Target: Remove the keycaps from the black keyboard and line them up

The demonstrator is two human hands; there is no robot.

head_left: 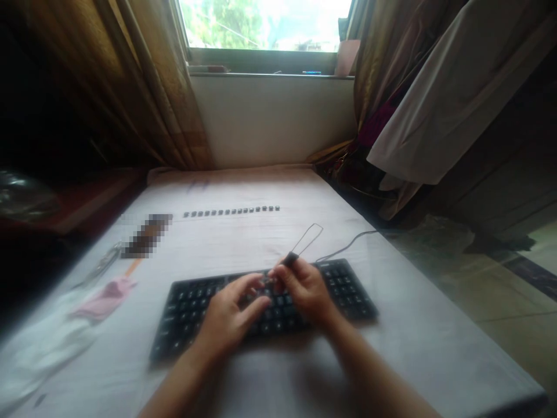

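A black keyboard [187,313] lies on the white-covered table beneath both hands. My right hand [307,287] is closed around the dark handle of a wire keycap puller [292,256], whose wire loop points up and away from me. My left hand [235,305] hovers over the middle of the keyboard, fingers curved and thumb apart from them. Its fingertips are close to those of my right hand; blur hides any small thing between them. Beyond the keyboard, several small dark keycaps [227,212] stand in a row.
A cable [348,245] runs from the keyboard's back over the table's right edge. To the left lie a pink cloth [104,299], clear plastic [52,342], a metal tool [102,261] and a pixelated item [148,235]. Curtains [148,87] flank the window behind.
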